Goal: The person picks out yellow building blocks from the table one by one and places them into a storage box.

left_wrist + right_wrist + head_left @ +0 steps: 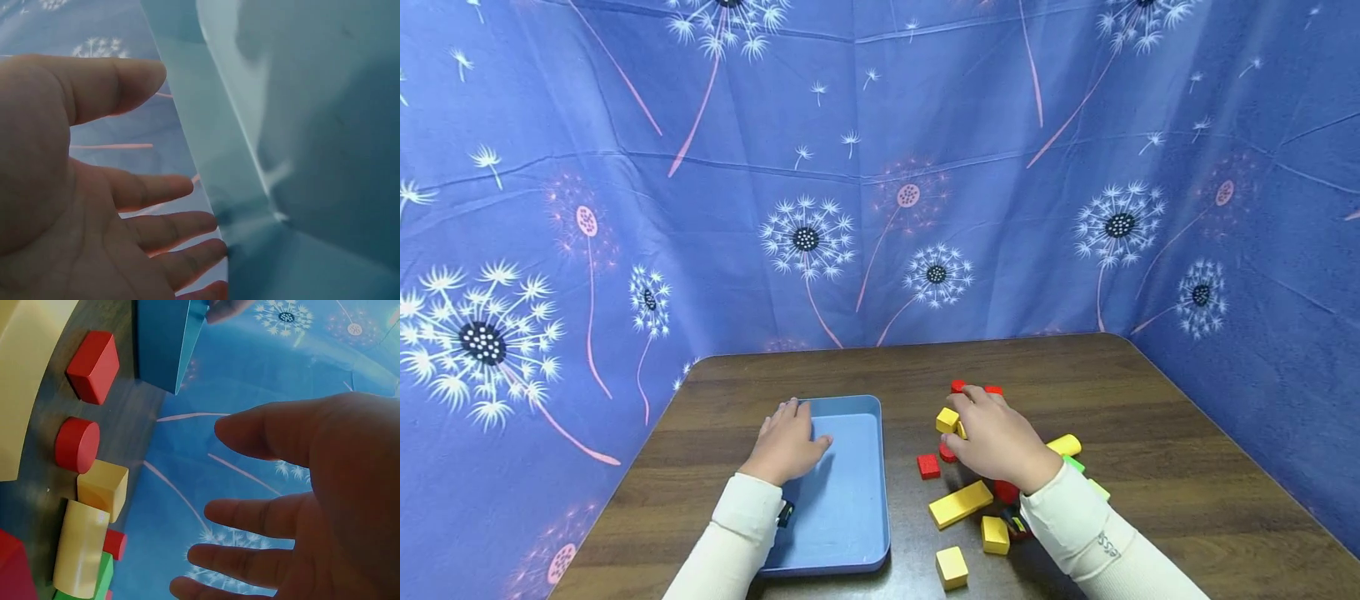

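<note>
Shows left hand point(786, 446) open, fingers extended, empty, at left rim of blue rectangular tray point(850, 492); leaves fingertip contact uncertain. Shows right hand point(1000, 437) open, empty, above scattered building blocks point(961, 504) right of tray. Partly hides red block point(1006, 492) behind right sleeve point(1071, 517); crops pale-yellow piece point(28, 369) in right-wrist view.
</note>
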Demonstrator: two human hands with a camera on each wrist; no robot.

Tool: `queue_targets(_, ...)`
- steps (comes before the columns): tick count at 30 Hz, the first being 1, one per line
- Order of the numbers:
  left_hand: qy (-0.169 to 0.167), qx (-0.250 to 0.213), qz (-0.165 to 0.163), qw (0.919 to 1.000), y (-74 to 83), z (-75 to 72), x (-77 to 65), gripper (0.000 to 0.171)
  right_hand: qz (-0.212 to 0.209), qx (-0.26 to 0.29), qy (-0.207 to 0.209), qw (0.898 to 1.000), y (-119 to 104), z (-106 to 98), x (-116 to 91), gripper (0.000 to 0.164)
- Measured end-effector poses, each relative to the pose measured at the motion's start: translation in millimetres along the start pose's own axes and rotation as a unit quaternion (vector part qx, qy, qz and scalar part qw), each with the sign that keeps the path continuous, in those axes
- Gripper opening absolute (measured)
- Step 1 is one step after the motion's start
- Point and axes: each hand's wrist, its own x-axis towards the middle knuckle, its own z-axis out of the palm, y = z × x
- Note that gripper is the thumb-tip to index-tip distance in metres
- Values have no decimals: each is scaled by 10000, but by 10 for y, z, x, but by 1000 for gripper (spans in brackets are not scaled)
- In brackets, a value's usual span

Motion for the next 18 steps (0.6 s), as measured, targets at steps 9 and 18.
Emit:
queue_targets(9, -247, -108, 202, 9994, -47, 47, -28, 60, 190, 2, -168, 9997, 93, 159, 28, 51)
queue_targets(18, 398, -350, 301, 9981, -60, 102, 27, 42, 232, 68, -134, 9996, 178, 206, 71, 43)
